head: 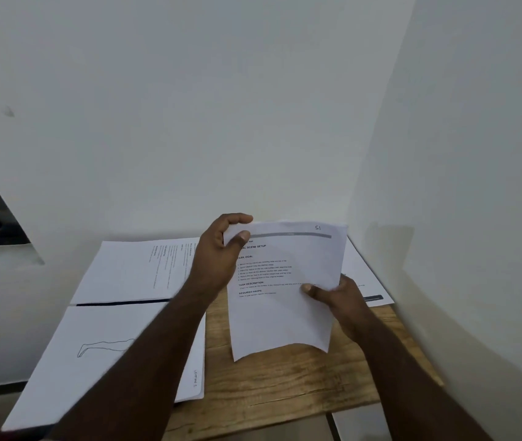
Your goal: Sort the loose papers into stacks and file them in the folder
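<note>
White walls are boxing in a small wooden surface (285,386) here, so you're working in a tight corner. You're holding a thin bundle of papers (285,281) up off the wood, left hand (218,259) pinching the top corner with thumb in front, right hand (339,294) pinching the right edge lower down. Both grips are closing on the paper. It's super light and floppy stuff, and the bottom edge is already curling and sagging, so I'd say keep two spread-out pinch points or it's going to fold. Sheets are probably sliding against each other too. An open folder (119,313) is lying on the left with pages on it, and more sheets (361,275) are sitting behind on the right.
</note>
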